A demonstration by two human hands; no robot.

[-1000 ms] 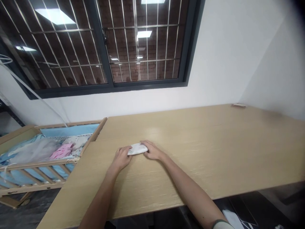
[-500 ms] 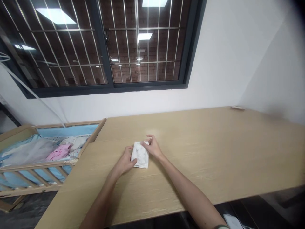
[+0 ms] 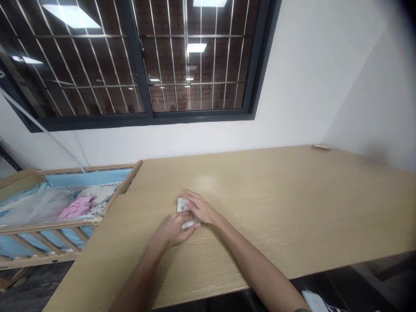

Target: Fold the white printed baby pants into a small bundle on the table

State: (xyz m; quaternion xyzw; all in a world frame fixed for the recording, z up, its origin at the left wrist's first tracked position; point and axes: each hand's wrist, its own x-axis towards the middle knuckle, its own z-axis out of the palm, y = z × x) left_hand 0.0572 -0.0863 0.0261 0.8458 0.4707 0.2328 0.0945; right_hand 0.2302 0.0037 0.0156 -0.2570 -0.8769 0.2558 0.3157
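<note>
- My left hand [image 3: 173, 229] and right hand [image 3: 199, 209] press flat, fingers spread, on the small folded white cloth [image 3: 182, 206] at mid-table.
- I judge uneven pressure could let the fold spring loose.
- Beyond lie the bare wooden table [image 3: 292, 208], a crib [image 3: 65, 203] to the left, and a barred window [image 3: 136, 60].

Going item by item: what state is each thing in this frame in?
White cloth: folded small, flat on the table, mostly covered by both hands.
Left hand: pressing on the cloth.
Right hand: flat on the cloth.
Window: shut, barred.
Crib: holds heaped clothes.
</note>
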